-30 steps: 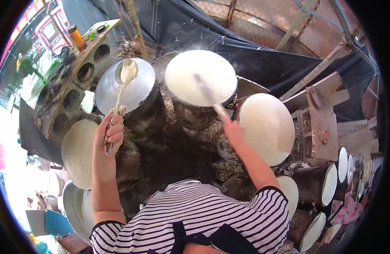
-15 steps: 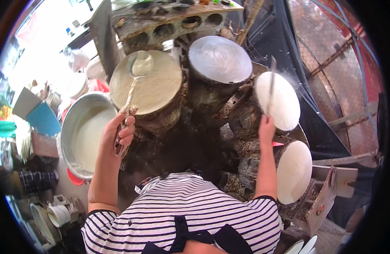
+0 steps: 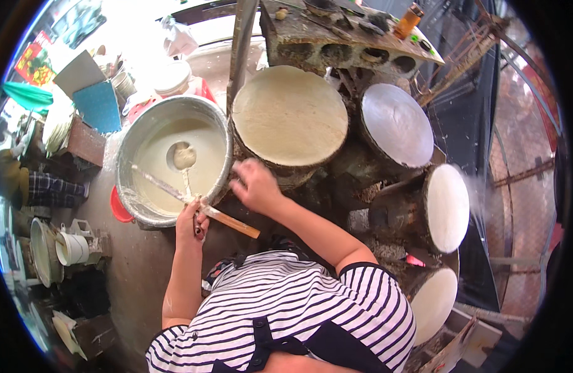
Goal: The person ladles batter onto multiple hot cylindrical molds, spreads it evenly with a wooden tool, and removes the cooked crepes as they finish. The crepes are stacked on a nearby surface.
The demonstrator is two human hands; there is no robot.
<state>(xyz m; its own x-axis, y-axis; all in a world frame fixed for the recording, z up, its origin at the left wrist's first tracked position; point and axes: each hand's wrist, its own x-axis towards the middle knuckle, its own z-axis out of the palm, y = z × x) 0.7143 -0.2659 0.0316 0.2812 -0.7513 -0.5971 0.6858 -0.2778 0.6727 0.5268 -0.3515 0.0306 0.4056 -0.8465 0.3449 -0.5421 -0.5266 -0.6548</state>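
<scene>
A: Start close in. What do the hands have?

B: The left hand [image 3: 193, 217] is closed around a ladle [image 3: 184, 163] handle together with a long flat stick [image 3: 193, 202], which lies across the rim of the big metal basin [image 3: 132, 140]. The ladle's bowl sits in the pale batter [image 3: 202, 158] inside that basin, so it looks to be at the scooping step.

A: And the other hand?

B: The right hand [image 3: 256, 185] rests loosely curled and holding nothing, at the near edge of the closest round griddle [image 3: 289, 115], touching or just above its rim; I cannot tell which.

A: How much seems done?

B: That near griddle carries a spread, cream-coloured sheet. Farther right, 1 round surface [image 3: 395, 124] looks grey and steamy, and 2 more [image 3: 447, 206] [image 3: 434, 303] are covered white. So I judge 4 rounds are already coated, with lifting off the cooked sheets and refilling left.

A: Beyond them?

B: A block with round holes [image 3: 361, 50] and a small orange bottle [image 3: 408, 20] at the far edge.
</scene>
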